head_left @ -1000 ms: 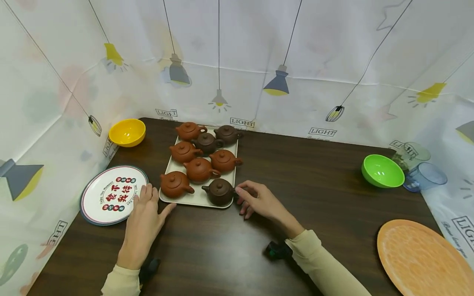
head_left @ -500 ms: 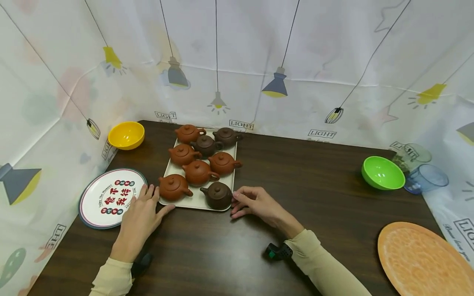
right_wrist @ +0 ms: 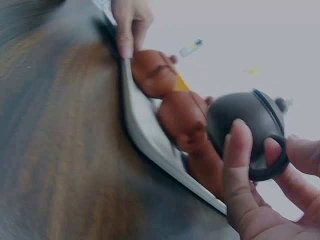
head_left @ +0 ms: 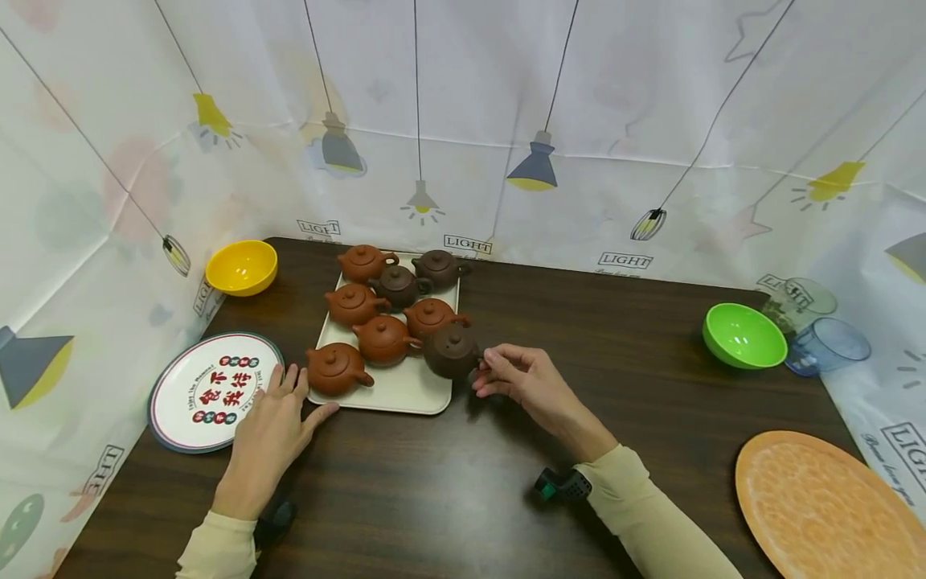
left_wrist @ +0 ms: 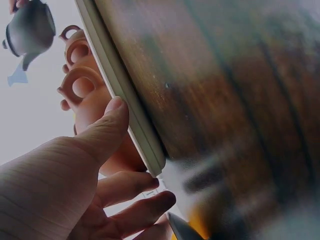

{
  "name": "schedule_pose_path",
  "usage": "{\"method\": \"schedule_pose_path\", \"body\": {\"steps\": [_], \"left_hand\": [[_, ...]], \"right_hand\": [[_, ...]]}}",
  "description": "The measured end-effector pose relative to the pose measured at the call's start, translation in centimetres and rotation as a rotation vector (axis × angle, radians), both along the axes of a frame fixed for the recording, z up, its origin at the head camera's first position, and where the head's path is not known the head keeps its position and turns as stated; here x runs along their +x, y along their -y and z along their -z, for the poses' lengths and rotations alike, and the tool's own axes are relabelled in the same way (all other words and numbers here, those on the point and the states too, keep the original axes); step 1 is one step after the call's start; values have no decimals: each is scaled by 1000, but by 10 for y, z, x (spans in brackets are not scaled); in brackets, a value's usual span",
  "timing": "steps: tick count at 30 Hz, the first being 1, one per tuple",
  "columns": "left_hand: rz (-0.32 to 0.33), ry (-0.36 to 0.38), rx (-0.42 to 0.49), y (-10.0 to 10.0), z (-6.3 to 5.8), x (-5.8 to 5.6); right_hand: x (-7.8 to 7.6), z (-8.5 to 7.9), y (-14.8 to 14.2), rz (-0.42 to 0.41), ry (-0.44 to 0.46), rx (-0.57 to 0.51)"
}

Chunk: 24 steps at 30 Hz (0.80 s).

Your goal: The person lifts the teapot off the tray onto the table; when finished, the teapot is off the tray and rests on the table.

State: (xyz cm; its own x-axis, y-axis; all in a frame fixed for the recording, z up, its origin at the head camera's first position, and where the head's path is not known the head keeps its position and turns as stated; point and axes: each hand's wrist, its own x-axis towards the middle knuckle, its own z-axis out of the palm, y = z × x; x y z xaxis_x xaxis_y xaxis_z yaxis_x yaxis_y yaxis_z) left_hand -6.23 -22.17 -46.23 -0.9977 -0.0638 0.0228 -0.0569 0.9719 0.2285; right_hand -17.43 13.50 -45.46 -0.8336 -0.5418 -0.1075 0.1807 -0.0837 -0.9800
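My right hand [head_left: 531, 390] pinches the looped handle of a dark brown teapot [head_left: 450, 354], raised above the front right of a cream tray [head_left: 405, 392]. The right wrist view shows fingertips at the handle and one finger against the teapot body [right_wrist: 235, 120]. My left hand [head_left: 268, 434] rests at the tray's front left corner, fingers extended along its side and thumb on the front rim [left_wrist: 112, 70]. On the tray stand several reddish-brown teapots, the nearest one [head_left: 336, 370] beside my left fingers, plus two dark ones [head_left: 399, 287] farther back.
A white plate [head_left: 206, 394] with red lettering lies left of the tray, under my left fingers in this view. A yellow bowl [head_left: 242, 268] stands behind it. At the right are a green bowl [head_left: 745, 336], a blue cup [head_left: 828, 347], a clear cup and an orange round mat [head_left: 825, 498].
The right hand has taken the front dark teapot by its handle and lifted it off the tray, slightly up and to the right. The left hand stays at the tray corner.
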Motion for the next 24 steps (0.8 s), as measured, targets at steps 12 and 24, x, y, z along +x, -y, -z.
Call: {"method": "schedule_pose_path", "body": {"steps": [12,24], "left_hand": [[-30,16,39,4,2,2],[-30,32,24,-1,1,-1]], "right_hand": [[-66,11,5,408,133,-57],[-102,22,25,493,177,24]]}}
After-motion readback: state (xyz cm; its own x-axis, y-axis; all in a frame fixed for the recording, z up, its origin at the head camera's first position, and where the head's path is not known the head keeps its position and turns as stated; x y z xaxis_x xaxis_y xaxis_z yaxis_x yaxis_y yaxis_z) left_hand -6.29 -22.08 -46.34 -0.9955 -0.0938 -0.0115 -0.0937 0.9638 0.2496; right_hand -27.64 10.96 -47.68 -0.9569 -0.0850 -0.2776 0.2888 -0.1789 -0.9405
